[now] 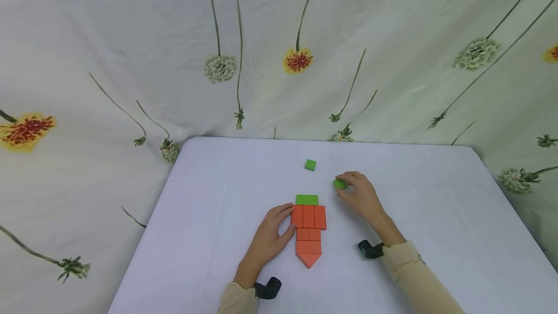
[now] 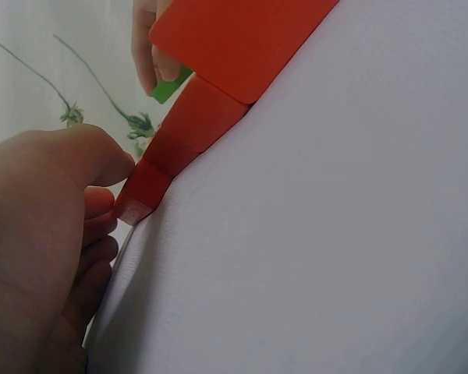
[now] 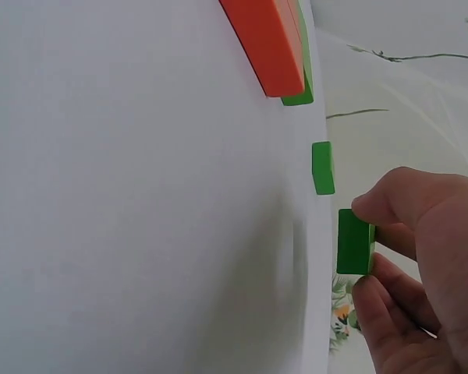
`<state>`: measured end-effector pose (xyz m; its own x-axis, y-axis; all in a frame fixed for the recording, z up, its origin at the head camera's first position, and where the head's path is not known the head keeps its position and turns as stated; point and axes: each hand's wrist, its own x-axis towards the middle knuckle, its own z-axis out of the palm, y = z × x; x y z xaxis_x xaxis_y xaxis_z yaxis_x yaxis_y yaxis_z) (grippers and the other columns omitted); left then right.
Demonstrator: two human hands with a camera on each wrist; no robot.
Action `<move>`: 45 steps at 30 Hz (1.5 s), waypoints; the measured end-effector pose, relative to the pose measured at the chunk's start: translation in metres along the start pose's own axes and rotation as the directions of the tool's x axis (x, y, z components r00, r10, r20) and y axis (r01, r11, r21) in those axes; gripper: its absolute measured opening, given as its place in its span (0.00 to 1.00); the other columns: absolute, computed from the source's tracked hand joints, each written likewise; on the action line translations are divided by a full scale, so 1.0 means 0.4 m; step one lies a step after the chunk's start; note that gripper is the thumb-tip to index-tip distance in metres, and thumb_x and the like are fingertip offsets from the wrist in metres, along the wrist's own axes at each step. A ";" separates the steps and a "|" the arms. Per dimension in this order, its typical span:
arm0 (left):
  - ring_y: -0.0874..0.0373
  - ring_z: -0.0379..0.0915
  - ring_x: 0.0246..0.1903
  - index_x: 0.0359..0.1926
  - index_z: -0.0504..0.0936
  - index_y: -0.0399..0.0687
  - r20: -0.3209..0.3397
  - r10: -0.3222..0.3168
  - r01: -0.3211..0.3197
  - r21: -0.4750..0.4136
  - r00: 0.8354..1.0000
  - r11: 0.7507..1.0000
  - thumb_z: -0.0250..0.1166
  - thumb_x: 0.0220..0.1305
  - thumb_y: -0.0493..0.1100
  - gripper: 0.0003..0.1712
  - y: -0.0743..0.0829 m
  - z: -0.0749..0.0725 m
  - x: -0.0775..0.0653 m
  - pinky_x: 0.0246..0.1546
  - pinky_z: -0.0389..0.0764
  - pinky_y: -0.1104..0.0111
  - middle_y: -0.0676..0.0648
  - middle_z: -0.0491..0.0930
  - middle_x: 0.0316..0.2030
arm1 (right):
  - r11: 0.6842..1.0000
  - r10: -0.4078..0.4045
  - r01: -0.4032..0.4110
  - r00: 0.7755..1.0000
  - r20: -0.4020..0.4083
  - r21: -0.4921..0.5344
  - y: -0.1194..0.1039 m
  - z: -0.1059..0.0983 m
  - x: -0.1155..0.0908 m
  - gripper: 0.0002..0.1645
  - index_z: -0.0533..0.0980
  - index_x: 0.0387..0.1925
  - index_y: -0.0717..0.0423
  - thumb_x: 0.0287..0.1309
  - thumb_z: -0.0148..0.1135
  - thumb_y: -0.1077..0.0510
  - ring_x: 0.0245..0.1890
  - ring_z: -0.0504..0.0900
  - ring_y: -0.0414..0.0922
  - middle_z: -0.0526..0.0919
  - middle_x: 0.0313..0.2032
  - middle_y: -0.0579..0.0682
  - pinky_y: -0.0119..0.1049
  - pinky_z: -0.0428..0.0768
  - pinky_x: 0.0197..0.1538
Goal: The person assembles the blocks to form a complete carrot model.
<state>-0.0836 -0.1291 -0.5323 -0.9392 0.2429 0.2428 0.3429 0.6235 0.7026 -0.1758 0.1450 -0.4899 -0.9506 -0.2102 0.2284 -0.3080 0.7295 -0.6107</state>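
My left hand lies along the left side of a flat arrangement of orange-red blocks. Its thumb and forefinger hold the ends of the leftmost orange-red block in a row of three. Below that row come smaller orange-red blocks and a triangular block whose tip points toward me. A long green block lies against the row's far side. My right hand pinches a small green block between thumb and fingers, out to the right of the arrangement.
Another small green block lies alone farther back on the white table. Beyond the table's back edge hangs a flower-printed cloth. A black wrist device sits on the left wrist, and a matching one on the right.
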 end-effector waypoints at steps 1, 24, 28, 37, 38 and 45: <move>0.50 0.69 0.69 0.68 0.77 0.43 0.004 -0.006 0.006 -0.002 1.000 1.000 0.69 0.68 0.40 0.28 -0.001 0.000 0.000 0.68 0.76 0.56 0.46 0.75 0.67 | 1.000 -0.005 0.005 1.000 0.012 0.001 -0.004 0.003 0.001 0.19 0.84 0.52 0.61 0.57 0.71 0.65 0.51 0.82 0.58 0.83 0.54 0.62 0.53 0.85 0.54; 0.51 0.69 0.70 0.68 0.77 0.44 0.012 -0.036 0.036 -0.008 0.999 0.999 0.69 0.69 0.42 0.28 -0.001 -0.003 0.003 0.69 0.75 0.56 0.47 0.75 0.68 | 0.979 -0.204 0.206 0.965 0.167 0.003 -0.034 0.064 0.014 0.20 0.84 0.54 0.58 0.58 0.72 0.66 0.53 0.82 0.54 0.87 0.54 0.55 0.51 0.83 0.57; 0.51 0.69 0.69 0.68 0.77 0.44 0.009 -0.026 0.026 -0.007 1.000 1.000 0.69 0.69 0.42 0.28 -0.002 -0.004 0.005 0.69 0.75 0.56 0.47 0.75 0.68 | 0.976 -0.215 0.219 0.961 0.173 -0.002 -0.035 0.069 0.016 0.21 0.84 0.54 0.58 0.58 0.71 0.66 0.54 0.82 0.54 0.86 0.56 0.55 0.51 0.84 0.57; 0.49 0.69 0.69 0.68 0.77 0.42 0.000 -0.012 0.012 -0.008 1.000 1.000 0.69 0.68 0.39 0.28 0.005 -0.006 0.002 0.67 0.76 0.54 0.46 0.75 0.67 | 0.981 -0.187 0.196 0.954 0.235 -0.014 -0.044 0.063 0.015 0.22 0.82 0.58 0.57 0.62 0.70 0.62 0.58 0.81 0.54 0.83 0.61 0.55 0.49 0.84 0.58; 0.49 0.69 0.69 0.68 0.77 0.42 0.005 -0.018 0.018 -0.010 1.000 1.000 0.69 0.69 0.39 0.28 0.006 -0.007 0.002 0.67 0.76 0.54 0.46 0.75 0.67 | 0.980 -0.188 0.197 0.953 0.239 -0.013 -0.044 0.061 0.015 0.22 0.82 0.59 0.57 0.62 0.70 0.62 0.59 0.80 0.54 0.83 0.61 0.55 0.48 0.84 0.58; 0.49 0.69 0.69 0.68 0.77 0.43 0.020 -0.031 0.031 0.000 0.999 1.000 0.69 0.69 0.41 0.28 0.009 -0.006 -0.001 0.68 0.76 0.55 0.46 0.75 0.68 | 0.977 -0.209 0.211 0.955 0.211 0.011 -0.044 0.051 0.030 0.21 0.82 0.58 0.57 0.64 0.69 0.61 0.58 0.80 0.54 0.83 0.61 0.55 0.49 0.85 0.56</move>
<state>-0.0822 -0.1288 -0.5281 -0.9488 0.2380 0.2078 0.3137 0.6303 0.7101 -0.1823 0.1164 -0.4918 -0.8517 -0.4900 0.1857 -0.5020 0.6614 -0.5572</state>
